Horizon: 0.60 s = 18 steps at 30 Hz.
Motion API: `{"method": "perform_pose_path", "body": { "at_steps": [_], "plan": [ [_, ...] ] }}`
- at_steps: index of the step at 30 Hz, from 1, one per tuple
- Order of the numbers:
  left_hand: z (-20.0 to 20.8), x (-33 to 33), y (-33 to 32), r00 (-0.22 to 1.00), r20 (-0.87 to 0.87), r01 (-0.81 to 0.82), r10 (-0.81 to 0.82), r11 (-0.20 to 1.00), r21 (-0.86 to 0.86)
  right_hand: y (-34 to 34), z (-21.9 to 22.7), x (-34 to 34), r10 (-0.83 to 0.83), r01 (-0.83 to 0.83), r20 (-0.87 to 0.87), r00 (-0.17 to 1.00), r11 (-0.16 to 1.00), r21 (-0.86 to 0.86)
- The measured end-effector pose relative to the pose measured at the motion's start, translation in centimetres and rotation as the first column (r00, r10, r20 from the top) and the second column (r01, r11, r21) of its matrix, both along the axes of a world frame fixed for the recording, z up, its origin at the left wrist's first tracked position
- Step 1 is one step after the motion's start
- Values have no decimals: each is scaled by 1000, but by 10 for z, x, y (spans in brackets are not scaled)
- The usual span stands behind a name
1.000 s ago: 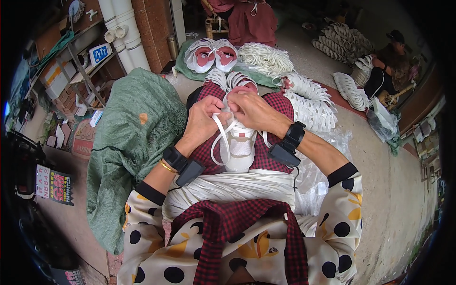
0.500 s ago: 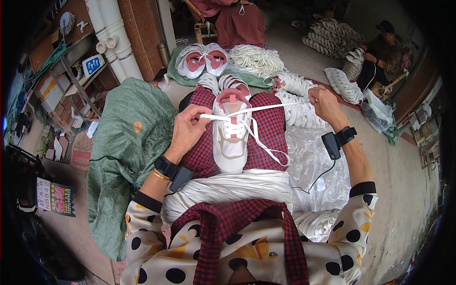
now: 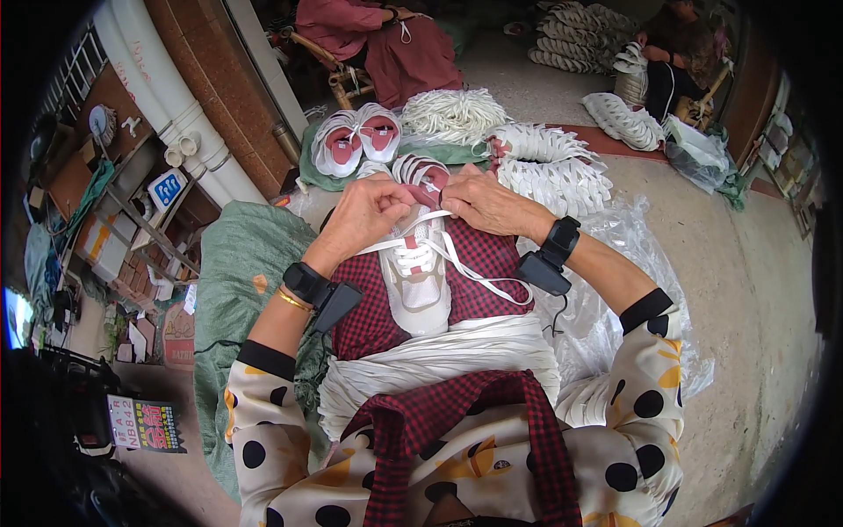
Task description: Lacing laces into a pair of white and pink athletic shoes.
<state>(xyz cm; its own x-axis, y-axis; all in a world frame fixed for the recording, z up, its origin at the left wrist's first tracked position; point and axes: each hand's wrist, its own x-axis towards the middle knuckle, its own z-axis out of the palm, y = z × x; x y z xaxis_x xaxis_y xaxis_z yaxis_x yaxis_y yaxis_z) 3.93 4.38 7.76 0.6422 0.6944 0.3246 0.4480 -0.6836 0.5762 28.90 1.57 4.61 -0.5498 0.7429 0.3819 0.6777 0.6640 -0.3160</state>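
A white and beige sneaker [image 3: 420,303] with pink lining lies on my lap, its toe toward me, on a red and black checked cloth [image 3: 362,299]. My left hand [image 3: 369,213] and my right hand [image 3: 483,202] are closed at the top of its tongue, fingertips pinching the pink part from both sides. The fingers partly hide the shoe's opening. White shoelace [image 3: 496,283] is threaded through the eyelets; one end loops loosely to the right over the cloth. Across my lap, nearer me, lies a thick bundle of white laces [image 3: 439,358].
More white shoes with pink lining [image 3: 360,140] and a lace pile [image 3: 455,114] lie beyond. A green sack [image 3: 250,290] stands left; stacked shoes [image 3: 553,176] and clear plastic [image 3: 615,263] are right. Two people sit farther back, one in a pink garment [image 3: 413,61].
Both hands have moved inward and away from me to the shoe's tongue. The lace stretched between them has been let go and now lies slack over the shoe. The view has shifted.
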Motion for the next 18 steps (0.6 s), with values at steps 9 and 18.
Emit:
{"method": "perform_pose_path", "body": {
  "at_steps": [9,18],
  "plan": [
    [22,28,19,968,-228,11,-102,930,-367,0,-2,-1,115,-114,-284,952,993,20],
    [-6,22,13,982,-108,106,-155,925,-365,14,11,-7,123,-184,-160,979,872,-454]
  ]
}}
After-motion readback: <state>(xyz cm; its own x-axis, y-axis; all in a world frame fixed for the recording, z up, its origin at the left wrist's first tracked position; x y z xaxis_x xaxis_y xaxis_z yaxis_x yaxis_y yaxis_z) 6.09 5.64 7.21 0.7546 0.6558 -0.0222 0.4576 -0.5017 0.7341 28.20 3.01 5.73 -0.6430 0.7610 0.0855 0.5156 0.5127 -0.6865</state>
